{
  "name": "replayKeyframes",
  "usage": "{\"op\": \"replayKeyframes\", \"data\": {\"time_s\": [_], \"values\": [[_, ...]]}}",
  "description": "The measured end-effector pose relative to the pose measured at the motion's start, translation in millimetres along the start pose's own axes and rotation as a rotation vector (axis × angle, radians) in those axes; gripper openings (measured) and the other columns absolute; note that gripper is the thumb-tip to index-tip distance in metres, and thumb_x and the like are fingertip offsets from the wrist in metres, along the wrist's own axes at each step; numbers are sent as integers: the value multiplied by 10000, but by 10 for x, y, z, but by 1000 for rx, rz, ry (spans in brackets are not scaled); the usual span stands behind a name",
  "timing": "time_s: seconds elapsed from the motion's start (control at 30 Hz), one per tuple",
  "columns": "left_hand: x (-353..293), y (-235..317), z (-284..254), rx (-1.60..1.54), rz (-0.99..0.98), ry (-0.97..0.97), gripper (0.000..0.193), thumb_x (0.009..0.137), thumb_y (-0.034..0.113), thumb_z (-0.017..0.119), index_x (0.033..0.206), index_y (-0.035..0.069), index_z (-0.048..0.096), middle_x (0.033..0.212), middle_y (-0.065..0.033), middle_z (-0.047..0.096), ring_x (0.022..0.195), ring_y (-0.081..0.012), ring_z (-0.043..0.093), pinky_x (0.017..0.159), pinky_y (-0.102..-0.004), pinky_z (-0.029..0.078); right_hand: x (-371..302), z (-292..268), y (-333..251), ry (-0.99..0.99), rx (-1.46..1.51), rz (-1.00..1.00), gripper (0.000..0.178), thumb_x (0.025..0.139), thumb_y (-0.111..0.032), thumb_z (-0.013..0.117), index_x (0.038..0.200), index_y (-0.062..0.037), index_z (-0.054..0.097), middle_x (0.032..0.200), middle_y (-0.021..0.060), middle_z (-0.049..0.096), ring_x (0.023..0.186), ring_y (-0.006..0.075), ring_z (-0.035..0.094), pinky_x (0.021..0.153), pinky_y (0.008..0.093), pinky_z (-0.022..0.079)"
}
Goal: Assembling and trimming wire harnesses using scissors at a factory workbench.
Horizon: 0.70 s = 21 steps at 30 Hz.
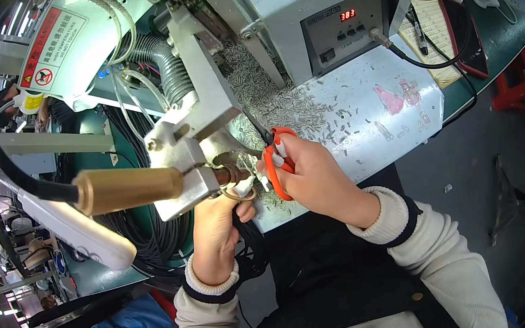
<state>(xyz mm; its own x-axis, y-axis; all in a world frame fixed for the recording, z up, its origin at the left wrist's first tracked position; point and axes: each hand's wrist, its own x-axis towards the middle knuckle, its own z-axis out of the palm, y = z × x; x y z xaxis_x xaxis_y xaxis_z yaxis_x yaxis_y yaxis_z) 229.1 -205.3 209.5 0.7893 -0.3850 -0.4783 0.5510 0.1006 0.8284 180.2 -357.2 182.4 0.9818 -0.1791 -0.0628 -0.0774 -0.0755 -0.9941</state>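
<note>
My right hand point(324, 176) is closed around a pair of scissors point(274, 174) with orange-red handles, its fingers in the loops. The scissors' blades point at the work spot under the machine head, where the metal parts partly hide them. My left hand point(213, 229) is closed below a brass-coloured cylinder point(133, 186), gripping a black cable point(251, 239) that hangs down from its fingers. The cylinder is clamped in a metal bracket point(177, 163), which covers part of that hand. Small pale pieces lie between the two hands, too small to name.
Many short metal clippings point(298, 108) cover the metal worktop point(366, 128). A grey control box point(351, 28) with a red display stands behind it. At left are a long white lamp arm point(75, 226) and coiled black cables point(151, 238). A notebook point(430, 37) lies far right.
</note>
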Motion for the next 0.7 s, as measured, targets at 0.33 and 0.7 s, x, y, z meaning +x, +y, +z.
{"op": "replayKeyframes", "data": {"time_s": [0.33, 0.7], "values": [[-269, -26, 6, -69, 1, 11, 141, 777, 40, 572, 898, -29, 551, 679, -54, 532, 553, -119, 484, 489, -232, 381, -250, -59, -51, 36, 56, -55, 128, 787, -109, 597, 772, -14, 512, 605, -19, 452, 522, 41, 356, 459, 217, 302], [-666, -253, 43, 311, 245, -100, 112, 761, 5, 576, 868, -24, 562, 697, -48, 551, 583, -113, 520, 545, -222, 420, -575, -26, -223, -82, -71, -152, 173, 724, -56, 632, 883, -17, 579, 575, 45, 482, 477, 123, 456, 457, 231, 358]]}}
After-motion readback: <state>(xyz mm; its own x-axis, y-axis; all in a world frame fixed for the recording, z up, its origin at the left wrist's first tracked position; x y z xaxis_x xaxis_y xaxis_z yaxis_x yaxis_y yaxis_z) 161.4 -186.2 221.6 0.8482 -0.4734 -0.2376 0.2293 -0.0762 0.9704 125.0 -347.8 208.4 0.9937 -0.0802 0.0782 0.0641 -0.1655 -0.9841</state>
